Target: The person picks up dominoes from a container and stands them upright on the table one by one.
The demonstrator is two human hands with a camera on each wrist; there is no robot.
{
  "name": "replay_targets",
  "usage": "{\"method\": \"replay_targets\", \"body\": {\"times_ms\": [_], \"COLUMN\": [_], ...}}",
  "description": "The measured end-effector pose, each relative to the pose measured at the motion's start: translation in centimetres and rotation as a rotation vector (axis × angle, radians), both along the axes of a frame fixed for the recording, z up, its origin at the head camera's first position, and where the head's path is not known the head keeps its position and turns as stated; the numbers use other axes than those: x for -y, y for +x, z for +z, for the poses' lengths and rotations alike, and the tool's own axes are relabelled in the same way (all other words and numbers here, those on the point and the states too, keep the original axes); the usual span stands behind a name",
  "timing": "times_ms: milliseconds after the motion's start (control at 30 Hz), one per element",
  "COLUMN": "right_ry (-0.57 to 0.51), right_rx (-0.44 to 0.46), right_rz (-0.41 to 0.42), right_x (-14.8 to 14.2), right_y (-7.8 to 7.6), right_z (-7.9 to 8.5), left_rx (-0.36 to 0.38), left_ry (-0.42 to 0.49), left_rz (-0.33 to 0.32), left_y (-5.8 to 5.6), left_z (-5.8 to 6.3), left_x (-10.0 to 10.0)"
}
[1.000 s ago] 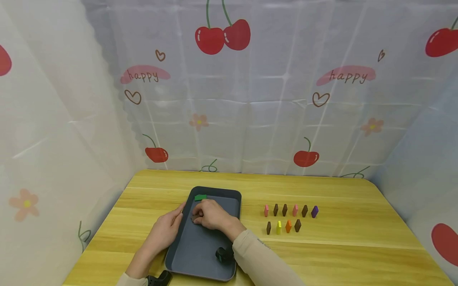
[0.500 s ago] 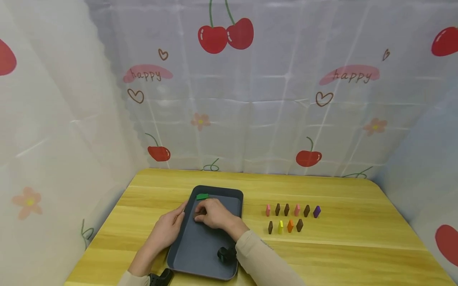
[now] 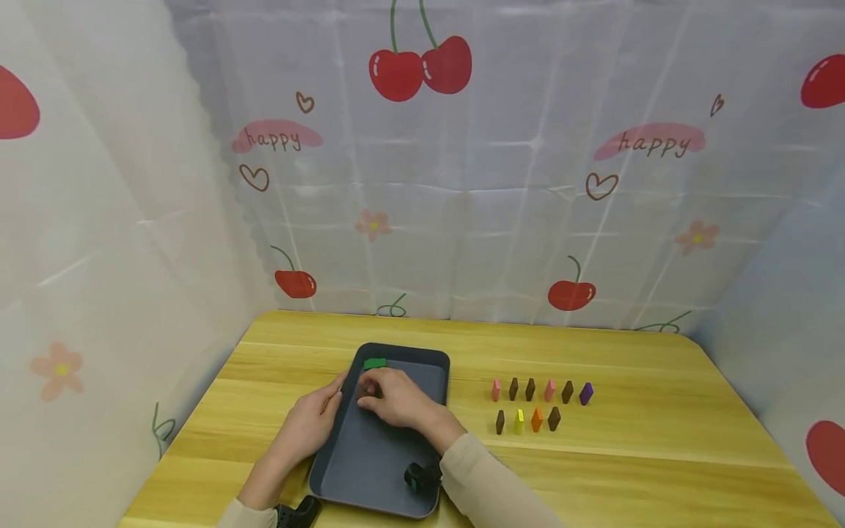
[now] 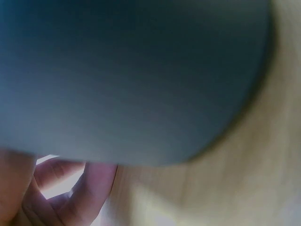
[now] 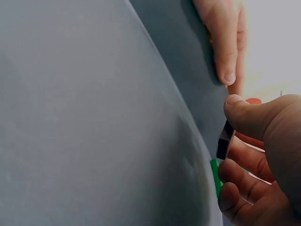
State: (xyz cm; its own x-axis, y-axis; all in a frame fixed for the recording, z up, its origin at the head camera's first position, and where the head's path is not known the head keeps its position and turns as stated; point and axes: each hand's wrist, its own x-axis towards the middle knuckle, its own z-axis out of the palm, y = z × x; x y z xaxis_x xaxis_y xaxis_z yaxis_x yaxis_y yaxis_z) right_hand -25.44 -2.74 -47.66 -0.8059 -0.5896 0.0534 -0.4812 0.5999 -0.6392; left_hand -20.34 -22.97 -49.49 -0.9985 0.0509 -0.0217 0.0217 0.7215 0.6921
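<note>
A dark grey rectangular tray (image 3: 370, 469) lies on the wooden table. My left hand (image 3: 306, 422) grips its left side, thumb at the rim and fingers along the outer wall. Inside the tray, near the far left corner, is a green domino (image 3: 375, 363). My right hand (image 3: 396, 397) reaches over the tray just in front of it. In the right wrist view, thumb and fingers pinch a dark domino (image 5: 225, 143) low over the tray floor. The head view hides most of this piece behind the hand. The tray's wall (image 4: 131, 94) fills much of the left wrist view.
Right of the tray, several dominoes stand upright in two rows. The far row holds pink (image 3: 496, 390), dark brown and purple (image 3: 586, 394) ones. The near row has brown, yellow (image 3: 518, 421) and orange (image 3: 537, 419) ones. Printed curtains (image 3: 462, 242) enclose the table.
The whole head view has shifted slightly to the right. Both hands keep nearly the same place at the tray, the right one making only small finger movements.
</note>
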Motion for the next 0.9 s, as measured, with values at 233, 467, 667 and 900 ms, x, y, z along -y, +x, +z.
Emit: {"method": "replay_targets", "body": {"times_ms": [233,467,667,900], "right_ry": [-0.032,-0.059,-0.103,-0.147], "right_rx": [-0.004,-0.018,-0.023,-0.025], "right_rz": [0.011,0.022,0.024,0.024], "right_x": [-0.6,-1.4,-2.4,-3.9], "right_y": [0.7,1.5,2.3,3.3], "right_z": [0.9,1.8,2.7,3.2], "left_rx": [-0.029,-0.036,-0.035,-0.047], "left_ry": [-0.017,-0.009,-0.013,-0.022], "left_rz": [-0.012,-0.01,-0.01,-0.003], "left_y": [0.1,0.0,0.0,0.1], "left_z": [-0.2,-0.1,-0.1,-0.1], "left_x": [0.1,0.0,0.0,-0.1]}}
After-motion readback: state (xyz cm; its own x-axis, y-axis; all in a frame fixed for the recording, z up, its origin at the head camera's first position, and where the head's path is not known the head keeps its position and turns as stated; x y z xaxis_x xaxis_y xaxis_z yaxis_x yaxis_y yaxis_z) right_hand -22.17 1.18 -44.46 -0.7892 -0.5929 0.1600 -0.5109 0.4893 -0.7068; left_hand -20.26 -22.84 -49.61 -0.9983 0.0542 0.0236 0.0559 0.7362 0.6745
